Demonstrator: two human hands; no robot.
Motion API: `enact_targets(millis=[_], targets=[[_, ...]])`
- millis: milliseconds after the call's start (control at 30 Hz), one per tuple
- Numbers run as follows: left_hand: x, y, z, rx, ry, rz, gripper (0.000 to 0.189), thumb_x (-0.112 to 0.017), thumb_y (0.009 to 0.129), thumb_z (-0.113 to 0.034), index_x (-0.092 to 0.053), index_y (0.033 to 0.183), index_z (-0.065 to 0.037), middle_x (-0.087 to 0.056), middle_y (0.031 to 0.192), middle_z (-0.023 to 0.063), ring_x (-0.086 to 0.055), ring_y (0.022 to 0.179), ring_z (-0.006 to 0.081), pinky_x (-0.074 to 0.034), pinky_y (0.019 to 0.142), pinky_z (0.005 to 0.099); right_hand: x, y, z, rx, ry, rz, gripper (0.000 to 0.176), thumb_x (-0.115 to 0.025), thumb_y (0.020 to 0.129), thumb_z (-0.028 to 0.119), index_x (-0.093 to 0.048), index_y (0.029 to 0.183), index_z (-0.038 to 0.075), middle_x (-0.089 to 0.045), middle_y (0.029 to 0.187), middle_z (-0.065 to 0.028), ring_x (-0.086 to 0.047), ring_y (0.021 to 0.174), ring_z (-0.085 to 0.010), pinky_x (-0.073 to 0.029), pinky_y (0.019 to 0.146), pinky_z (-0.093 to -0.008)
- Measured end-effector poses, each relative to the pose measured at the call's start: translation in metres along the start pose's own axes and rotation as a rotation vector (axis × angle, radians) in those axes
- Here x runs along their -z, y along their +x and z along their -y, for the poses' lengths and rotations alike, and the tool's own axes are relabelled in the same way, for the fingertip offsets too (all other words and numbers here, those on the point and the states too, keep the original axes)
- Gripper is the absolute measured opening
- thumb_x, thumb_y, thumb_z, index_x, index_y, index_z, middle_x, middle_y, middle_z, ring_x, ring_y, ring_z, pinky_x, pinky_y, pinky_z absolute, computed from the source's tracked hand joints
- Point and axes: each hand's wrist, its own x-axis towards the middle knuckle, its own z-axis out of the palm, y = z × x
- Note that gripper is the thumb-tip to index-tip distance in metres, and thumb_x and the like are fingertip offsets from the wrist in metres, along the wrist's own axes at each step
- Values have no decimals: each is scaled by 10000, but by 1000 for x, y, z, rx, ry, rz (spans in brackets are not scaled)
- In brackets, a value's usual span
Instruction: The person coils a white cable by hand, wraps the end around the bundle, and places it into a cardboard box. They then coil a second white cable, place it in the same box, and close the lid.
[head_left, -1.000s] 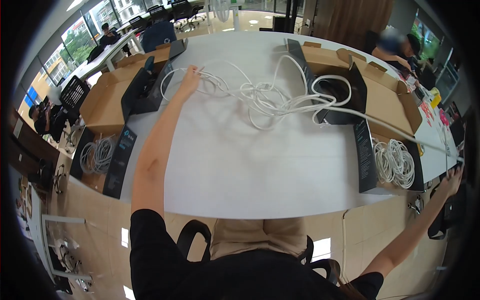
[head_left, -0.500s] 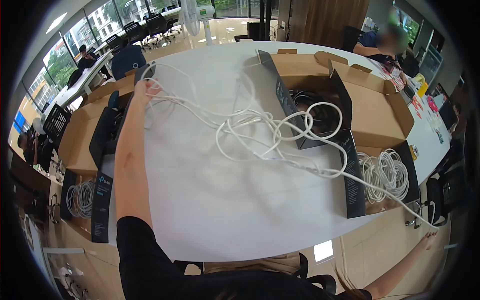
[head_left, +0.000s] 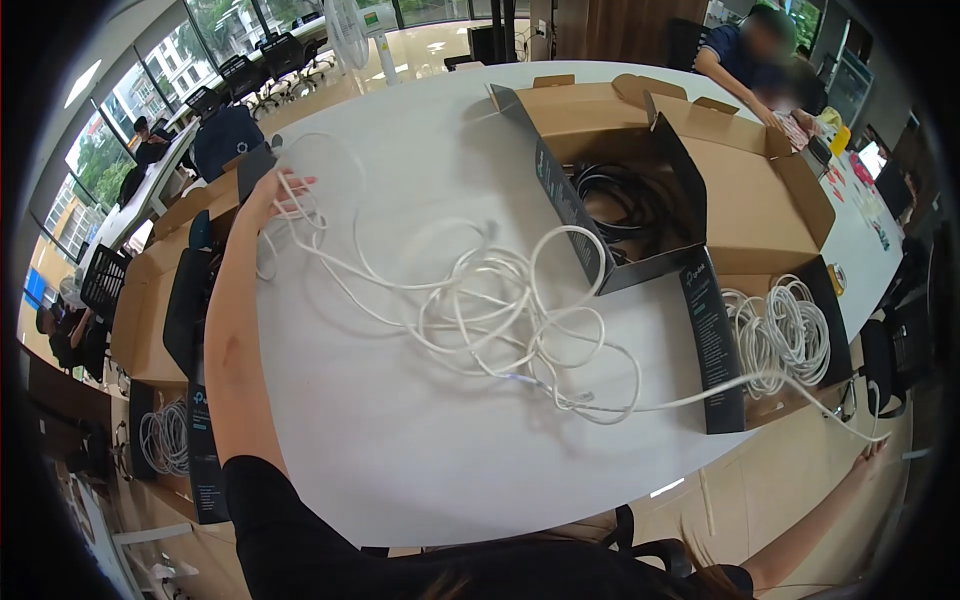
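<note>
A long white cable lies in tangled loops across the middle of the white table. My left hand is stretched out to the far left of the table and grips one stretch of this cable, fingers partly spread. My right hand hangs low beyond the table's right edge and holds the other stretch, which runs slack from the tangle past the black box flap.
An open cardboard box with black cables stands at the back right. A bundle of white coiled cables lies in a box at the right edge. More boxes line the left edge. A person sits at the far right.
The camera has tilted down and the table sits lower in view. The cable went slack and the tangle spread nearer to me. My left hand stayed far left; my right hand stayed low.
</note>
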Motion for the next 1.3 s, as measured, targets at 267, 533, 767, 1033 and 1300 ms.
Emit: enact_targets(millis=[267, 533, 767, 1033, 1300], targets=[[-11, -93, -36, -252, 789, 110, 679, -655, 740, -163, -309, 1322, -115, -595, 1076, 127, -572, 990, 252, -459, 821, 412, -176, -170, 75, 14, -111, 173, 374, -389, 952, 125, -379, 1317, 48, -503, 1231, -53, -299, 483, 26, -270, 396, -107], [-68, -297, -79, -1030, 1497, -476, 547, -445, 707, 145, -503, 1197, -92, -473, 1259, 115, -437, 1176, 278, -329, 971, 414, -220, -244, 101, 88, -13, 305, 383, -413, 946, 146, -379, 1310, 34, -482, 1226, -43, -338, 504, 44, -295, 423, -85], [-159, -286, -14, -1003, 1020, 88, 331, -560, 816, -157, -507, 1125, -50, -601, 998, 110, -566, 942, 296, -446, 797, 369, -305, -366, 96, 260, 102, 278, 335, -501, 909, 206, -480, 1203, 47, -558, 958, -30, -340, 498, -1, -246, 401, -120], [-194, -255, -7, -680, 842, 420, 222, -457, 887, -190, -520, 1014, -19, -580, 757, 149, -567, 713, 312, -420, 652, 383, -372, -507, 34, 765, -178, 1391, 420, -593, 782, 63, -482, 1187, 50, -541, 1140, -116, -500, 1051, -285, -386, 916, -359], [-196, -297, -22, -755, 806, 330, 286, -420, 897, -184, -530, 1118, -38, -558, 628, 105, -554, 607, 257, -424, 593, 351, -400, -598, -5, 720, -512, 1571, 273, -593, 820, 307, -606, 869, 39, -576, 779, -96, -575, 714, -281, -443, 659, -392]])
